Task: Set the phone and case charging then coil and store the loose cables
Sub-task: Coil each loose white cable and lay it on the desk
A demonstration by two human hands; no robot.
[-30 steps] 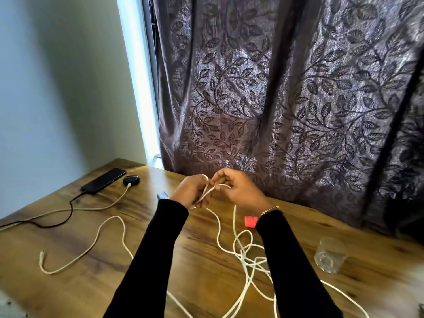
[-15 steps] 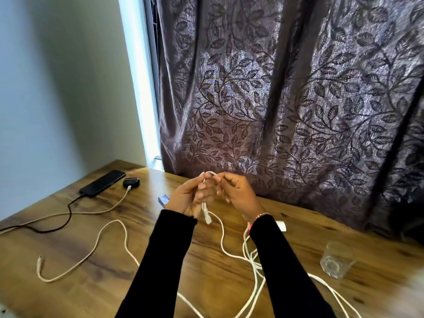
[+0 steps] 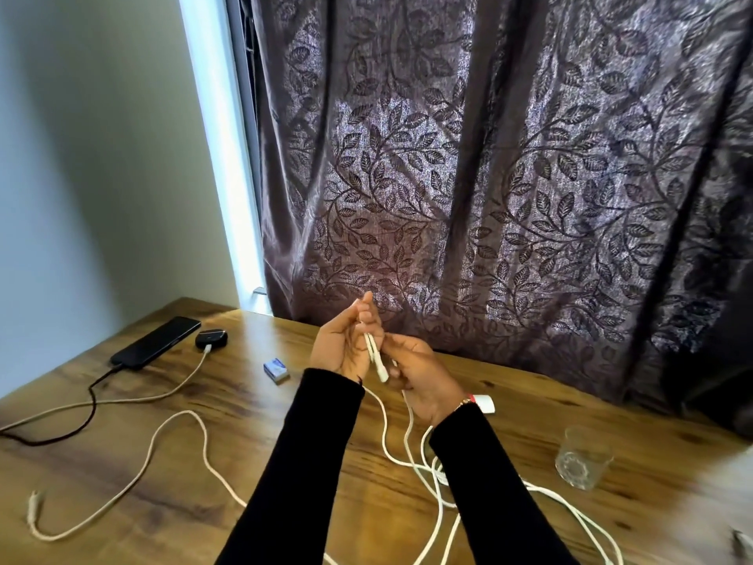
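A black phone (image 3: pixel 157 342) lies at the far left of the wooden table (image 3: pixel 252 405) with a dark cable plugged in. Beside it sits a small black case (image 3: pixel 211 338) with a white cable plugged in. My left hand (image 3: pixel 342 348) pinches the folded end of a white cable (image 3: pixel 375 357) above the table, its plug hanging down. My right hand (image 3: pixel 419 371) holds the same cable just below and to the right. The rest of that cable trails in loose loops (image 3: pixel 432 471) on the table under my right forearm. Another beige cable (image 3: pixel 134 479) lies loose at the front left.
A small blue-and-white box (image 3: pixel 276 369) lies left of my hands. A white object with a red part (image 3: pixel 484 402) sits behind my right wrist. A clear drinking glass (image 3: pixel 582 462) stands at the right. A patterned dark curtain (image 3: pixel 489 177) hangs behind the table.
My hands have shifted the folded cable end from a horizontal pinch to an upright hold. The left fingers now point up and the plug hangs between both hands.
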